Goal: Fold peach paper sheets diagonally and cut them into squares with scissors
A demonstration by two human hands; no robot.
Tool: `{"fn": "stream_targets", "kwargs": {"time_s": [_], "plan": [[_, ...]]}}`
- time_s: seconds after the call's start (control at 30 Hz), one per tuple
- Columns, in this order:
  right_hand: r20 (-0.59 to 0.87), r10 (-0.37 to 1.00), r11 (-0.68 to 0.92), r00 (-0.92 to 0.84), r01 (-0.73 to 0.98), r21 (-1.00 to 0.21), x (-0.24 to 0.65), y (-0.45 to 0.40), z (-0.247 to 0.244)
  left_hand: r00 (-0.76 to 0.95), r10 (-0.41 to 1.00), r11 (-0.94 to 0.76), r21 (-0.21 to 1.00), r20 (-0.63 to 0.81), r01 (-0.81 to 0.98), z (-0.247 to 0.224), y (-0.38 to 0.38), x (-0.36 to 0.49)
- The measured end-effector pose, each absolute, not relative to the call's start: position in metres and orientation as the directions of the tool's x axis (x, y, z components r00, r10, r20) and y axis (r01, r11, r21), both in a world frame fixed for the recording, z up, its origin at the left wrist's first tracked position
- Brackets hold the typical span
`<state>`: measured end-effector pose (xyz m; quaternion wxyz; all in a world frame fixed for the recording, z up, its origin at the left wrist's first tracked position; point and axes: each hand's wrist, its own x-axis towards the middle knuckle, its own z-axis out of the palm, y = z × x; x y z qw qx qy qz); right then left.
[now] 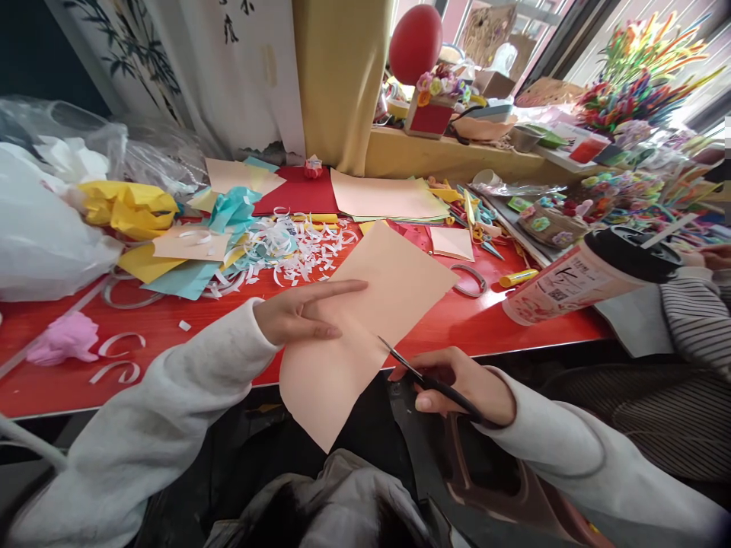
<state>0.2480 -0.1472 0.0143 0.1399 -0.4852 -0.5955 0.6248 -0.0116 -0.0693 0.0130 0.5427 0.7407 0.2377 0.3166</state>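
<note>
A large peach paper sheet (394,281) lies partly on the red table and hangs over its front edge, its lower part curling. My left hand (311,310) rests on the sheet's left side, with thumb and index finger spread apart. My right hand (457,384) is closed round the handles of black scissors (408,367) below the table's edge. The scissors point up and left, and their tip meets the right edge of the sheet near its middle.
White paper shreds (308,247) and crumpled coloured paper lie behind the sheet. A tilted drink cup (563,285) stands at the right, near a yellow marker (518,278) and a tape ring (469,280). Another person's striped sleeve (694,316) shows at far right.
</note>
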Motion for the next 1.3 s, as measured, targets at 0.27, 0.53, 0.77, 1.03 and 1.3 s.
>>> {"fn": "stream_targets", "kwargs": {"time_s": [0.27, 0.53, 0.77, 1.03, 1.3], "plan": [[-0.447, 0.747, -0.243, -0.492, 0.425, -0.872, 0.25, -0.147, 0.014, 0.713, 0.666, -0.342, 0.939, 0.218, 0.032, 0.011, -0.069, -0.011], [-0.493, 0.731, -0.284, -0.471, 0.447, -0.848, 0.241, -0.149, 0.028, 0.771, 0.602, -0.365, 0.93, 0.205, 0.038, 0.004, -0.061, -0.014], [-0.511, 0.734, -0.315, -0.447, 0.442, -0.84, 0.244, -0.148, 0.03, 0.695, 0.699, -0.262, 0.965, 0.171, 0.026, 0.013, -0.07, -0.013], [-0.506, 0.728, -0.301, -0.462, 0.448, -0.842, 0.245, -0.15, 0.028, 0.656, 0.736, -0.234, 0.972, 0.164, 0.02, 0.013, -0.074, -0.011], [-0.519, 0.716, -0.308, -0.467, 0.455, -0.835, 0.241, -0.15, 0.029, 0.653, 0.737, -0.238, 0.971, 0.175, 0.008, 0.012, -0.077, -0.011]]}}
